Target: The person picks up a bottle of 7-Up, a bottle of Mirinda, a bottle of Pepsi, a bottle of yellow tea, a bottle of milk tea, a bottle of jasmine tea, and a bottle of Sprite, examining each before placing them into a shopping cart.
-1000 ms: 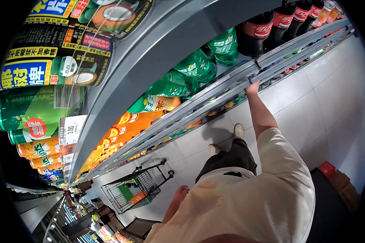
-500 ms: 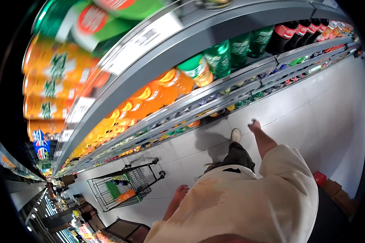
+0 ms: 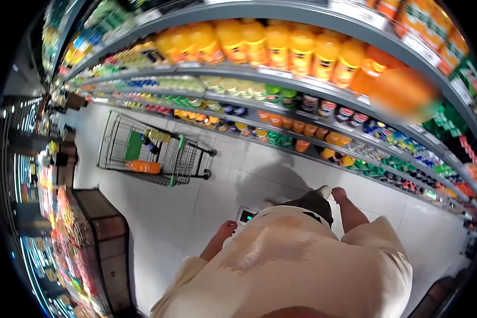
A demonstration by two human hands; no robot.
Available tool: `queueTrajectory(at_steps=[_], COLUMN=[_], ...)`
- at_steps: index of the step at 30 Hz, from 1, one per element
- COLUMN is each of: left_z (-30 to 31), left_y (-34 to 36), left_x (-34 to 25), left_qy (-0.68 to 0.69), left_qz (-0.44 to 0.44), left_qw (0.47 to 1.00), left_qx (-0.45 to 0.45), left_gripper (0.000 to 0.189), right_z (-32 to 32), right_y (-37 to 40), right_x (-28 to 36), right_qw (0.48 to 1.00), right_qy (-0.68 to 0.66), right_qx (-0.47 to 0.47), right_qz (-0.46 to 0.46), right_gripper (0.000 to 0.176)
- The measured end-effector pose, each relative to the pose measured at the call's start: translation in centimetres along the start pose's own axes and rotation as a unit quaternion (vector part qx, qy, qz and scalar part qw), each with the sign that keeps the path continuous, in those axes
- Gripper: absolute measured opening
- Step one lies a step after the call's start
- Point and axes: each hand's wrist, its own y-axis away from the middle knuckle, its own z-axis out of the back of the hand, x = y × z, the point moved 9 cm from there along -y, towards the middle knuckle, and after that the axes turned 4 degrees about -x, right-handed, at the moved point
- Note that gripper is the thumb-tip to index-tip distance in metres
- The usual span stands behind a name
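Observation:
My left hand point(image 3: 228, 229) hangs at my left side, its fingers curled in and nothing showing in them. Just beside it, at my waist, is a small white device with a lit screen point(image 3: 246, 215). On the other side my right hand point(image 3: 339, 195) hangs low by my shoe point(image 3: 324, 192), also loosely closed, with no object visible in it. Ahead to the left stands a shopping cart point(image 3: 191, 159), out of reach of both hands. In it lie an orange drink bottle point(image 3: 144, 167), a dark bottle point(image 3: 150, 146) and a yellowish bottle point(image 3: 158, 135).
Long drink shelves point(image 3: 281, 79) run across the front and right, stocked with orange juice bottles point(image 3: 254, 42), and sodas on lower tiers. A dark-sided display bin point(image 3: 108, 233) piled with packaged goods stands at left. Pale floor tiles point(image 3: 164, 212) lie between.
My view has swung away from the close shelf, showing more shelving and the display bin. The cart appears higher in view, and the device at my waist now shows. Both hands still hang down.

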Motion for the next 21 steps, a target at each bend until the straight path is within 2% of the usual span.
queueTrajectory(at_steps=[1, 2, 3, 5, 7, 9, 10, 12, 14, 16, 17, 19, 20, 21], left_z=[1.1, 2.0, 2.7, 3.8, 4.8, 5.2, 5.4, 5.6, 5.2, 5.2, 5.8, 8.3, 9.6, 11.1], left_y=[0.6, 1.1, 1.5, 2.2, 2.6, 2.4, 2.2, 1.8, 0.0, -2.8, -3.1, -2.9, -2.4, -1.9], left_x=[1.4, 2.8, 4.3, 6.3, 8.0, 9.7, 10.6, 12.0, 14.9, 18.6, 19.4, 19.3, 19.1, 18.7], left_qy=[0.024, 0.035, 0.046, 0.066, 0.04, 0.067, 0.084, 0.124, 0.162, 0.106, 0.102, 0.127, 0.142, 0.16], left_qz=[0.01, 0.015, 0.031, 0.051, 0.066, 0.083, 0.094, 0.106, 0.116, 0.069, 0.073, 0.099, 0.112, 0.122], left_qw=[1.0, 0.999, 0.998, 0.996, 0.996, 0.993, 0.991, 0.986, 0.979, 0.989, 0.989, 0.983, 0.98, 0.975], left_qx=[-0.01, -0.014, -0.022, -0.031, -0.047, -0.045, -0.042, -0.04, -0.041, -0.076, -0.08, -0.084, -0.089, -0.096], left_gripper=[0.037, 0.037, 0.037, 0.037, 0.037, 0.037, 0.037, 0.037, 0.036, 0.033, 0.033, 0.033, 0.033, 0.033], right_z=[-0.2, 1.9, 2.6, 4.0, 3.1, 1.3, -0.3, -3.1, -4.6, -5.8, -7.3, -9.2, -10.4, -11.9], right_y=[-1.9, -2.9, -2.9, -4.8, -7.1, -9.4, -10.6, -13.1, -14.1, -14.9, -16.0, -17.5, -18.0, -18.4], right_x=[3.4, 5.3, 7.6, 14.5, 21.5, 28.3, 30.0, 35.8, 41.1, 46.8, 48.8, 54.8, 56.8, 59.3], right_qw=[0.972, 0.999, 0.966, 0.957, 0.962, 0.975, 0.976, 0.984, 0.981, 0.977, 0.975, 0.959, 0.955, 0.952], right_qy=[0.185, 0.006, -0.173, -0.225, -0.245, -0.208, -0.199, -0.127, -0.106, -0.065, -0.063, 0.024, 0.002, 0.004], right_qx=[0.033, 0.038, 0.041, -0.013, -0.005, 0.06, 0.068, 0.084, 0.118, 0.15, 0.162, 0.161, 0.241, 0.254], right_qz=[0.141, -0.022, -0.186, -0.183, -0.119, -0.05, -0.045, 0.092, 0.114, 0.134, 0.138, 0.232, 0.172, 0.174], right_gripper=[0.02, 0.024, 0.029, 0.03, 0.032, 0.04, 0.04, 0.04, 0.039, 0.038, 0.038, 0.037, 0.035, 0.035])
